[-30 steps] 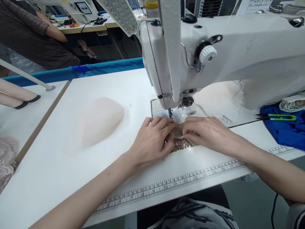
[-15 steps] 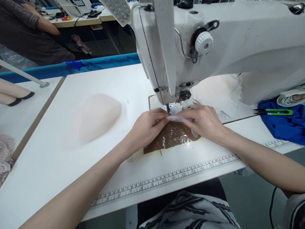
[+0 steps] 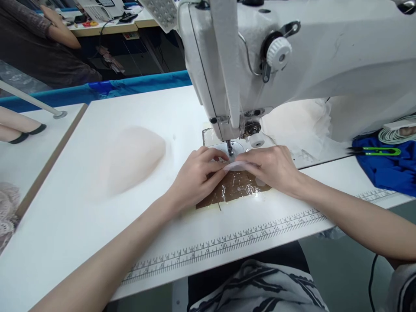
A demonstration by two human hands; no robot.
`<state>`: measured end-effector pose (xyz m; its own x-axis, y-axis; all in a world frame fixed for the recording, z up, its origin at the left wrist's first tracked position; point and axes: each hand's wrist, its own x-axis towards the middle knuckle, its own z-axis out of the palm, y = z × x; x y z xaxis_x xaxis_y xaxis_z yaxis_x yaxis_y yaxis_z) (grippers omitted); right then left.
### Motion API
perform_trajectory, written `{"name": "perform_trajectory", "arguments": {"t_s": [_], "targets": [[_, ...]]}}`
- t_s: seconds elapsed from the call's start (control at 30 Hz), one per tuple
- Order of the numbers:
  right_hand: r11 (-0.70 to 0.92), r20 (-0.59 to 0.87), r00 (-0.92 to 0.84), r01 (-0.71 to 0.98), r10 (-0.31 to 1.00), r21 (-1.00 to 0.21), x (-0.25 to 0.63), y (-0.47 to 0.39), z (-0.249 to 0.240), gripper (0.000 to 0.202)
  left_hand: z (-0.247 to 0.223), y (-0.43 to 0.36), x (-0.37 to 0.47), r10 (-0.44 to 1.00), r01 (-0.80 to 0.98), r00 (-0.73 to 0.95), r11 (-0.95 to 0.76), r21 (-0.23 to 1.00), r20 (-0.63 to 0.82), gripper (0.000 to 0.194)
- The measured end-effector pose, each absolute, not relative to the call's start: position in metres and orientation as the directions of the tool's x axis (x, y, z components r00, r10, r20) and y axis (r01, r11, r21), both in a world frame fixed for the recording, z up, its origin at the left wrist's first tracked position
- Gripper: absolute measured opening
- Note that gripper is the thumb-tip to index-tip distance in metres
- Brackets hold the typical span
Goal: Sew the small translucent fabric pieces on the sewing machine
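Note:
A small piece of sheer white fabric (image 3: 238, 166) spans the gap between my two hands, just in front of the presser foot (image 3: 230, 148) of a white sewing machine (image 3: 216, 73). My left hand (image 3: 203, 173) pinches its left end between thumb and fingers. On the other side my right hand (image 3: 271, 167) has its fingers closed on the right end. Part of the fabric is hidden under the fingers. Beneath the hands lies a brown, shiny taped sheet (image 3: 234, 190) on the table.
A sheer beige fabric piece (image 3: 136, 156) lies flat on the left. Pale fabric (image 3: 299, 125) sits behind the machine's needle area. Green thread snips (image 3: 377, 151) rest on blue cloth (image 3: 386, 169) at right. A ruler strip (image 3: 224, 245) runs along the front edge. Another person (image 3: 42, 43) stands at back left.
My right hand has shifted slightly left with the fabric. The left hand's fingers have lifted and parted a little, still pinching its end.

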<state>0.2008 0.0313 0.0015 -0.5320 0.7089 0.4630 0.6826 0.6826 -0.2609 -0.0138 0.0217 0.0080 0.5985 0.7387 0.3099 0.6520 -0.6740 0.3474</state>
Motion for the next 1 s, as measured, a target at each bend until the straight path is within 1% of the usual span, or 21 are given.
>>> {"name": "perform_trajectory", "arguments": {"t_s": [0.07, 0.2, 0.23, 0.3, 0.4, 0.53, 0.77, 1.0], "targets": [[0.708, 0.448, -0.577, 0.674, 0.683, -0.211, 0.201, 0.029, 0.004, 0.024, 0.006, 0.017, -0.014, 0.700, 0.673, 0.619, -0.707, 0.218, 0.356, 0.026], [0.782, 0.491, -0.681, 0.623, 0.544, -0.002, 0.202, 0.025, 0.009, 0.022, 0.004, 0.003, -0.010, 0.582, 0.682, 0.682, -0.725, -0.097, 0.443, 0.025], [0.794, 0.505, -0.695, 0.607, 0.511, 0.031, 0.202, 0.024, 0.010, 0.021, 0.005, 0.000, -0.009, 0.563, 0.679, 0.694, -0.719, -0.149, 0.449, 0.026], [0.812, 0.512, -0.711, 0.582, 0.481, 0.046, 0.202, 0.024, 0.010, 0.018, 0.006, -0.005, -0.007, 0.554, 0.681, 0.704, -0.703, -0.204, 0.445, 0.026], [0.818, 0.495, -0.717, 0.575, 0.491, 0.021, 0.201, 0.024, 0.009, 0.016, 0.009, -0.009, -0.005, 0.573, 0.691, 0.703, -0.690, -0.215, 0.422, 0.026], [0.817, 0.495, -0.712, 0.576, 0.499, 0.005, 0.200, 0.023, 0.007, 0.017, 0.008, -0.008, -0.006, 0.588, 0.694, 0.699, -0.694, -0.190, 0.408, 0.027], [0.815, 0.475, -0.716, 0.579, 0.512, -0.006, 0.200, 0.022, 0.008, 0.019, 0.005, -0.008, -0.008, 0.604, 0.704, 0.685, -0.691, -0.160, 0.406, 0.027], [0.812, 0.470, -0.713, 0.583, 0.521, -0.016, 0.200, 0.024, 0.006, 0.017, 0.005, -0.004, -0.007, 0.622, 0.717, 0.671, -0.683, -0.138, 0.404, 0.028]]}}
